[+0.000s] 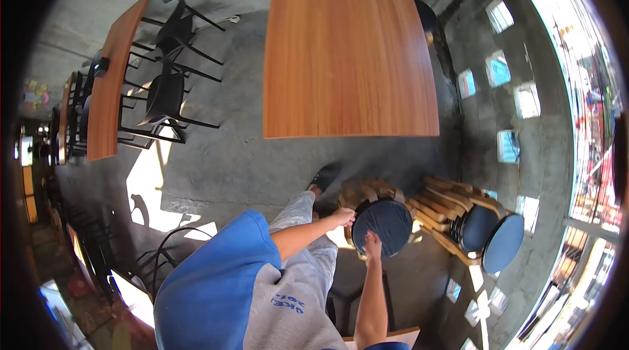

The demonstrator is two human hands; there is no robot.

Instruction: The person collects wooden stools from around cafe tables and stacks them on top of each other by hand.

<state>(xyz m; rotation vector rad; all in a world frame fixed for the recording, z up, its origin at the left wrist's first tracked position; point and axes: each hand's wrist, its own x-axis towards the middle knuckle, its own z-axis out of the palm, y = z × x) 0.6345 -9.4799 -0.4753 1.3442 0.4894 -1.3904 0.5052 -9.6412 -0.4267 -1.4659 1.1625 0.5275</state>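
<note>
A stack of round stools with wooden legs and a black seat (392, 224) stands in front of me, below the near edge of the wooden table (350, 55). My left hand (343, 217) is at the left rim of the black seat, its fingers curled against the edge. My right hand (372, 245) is over the lower part of the seat, its fingers bent together; whether it grips anything is too small to tell.
More stacked stools with a dark round seat (503, 243) lean at the right, near a wall with square openings (498, 71). Black chairs (165, 93) line another wooden table (105, 101) at the left. My shoe (325, 178) is on the grey floor.
</note>
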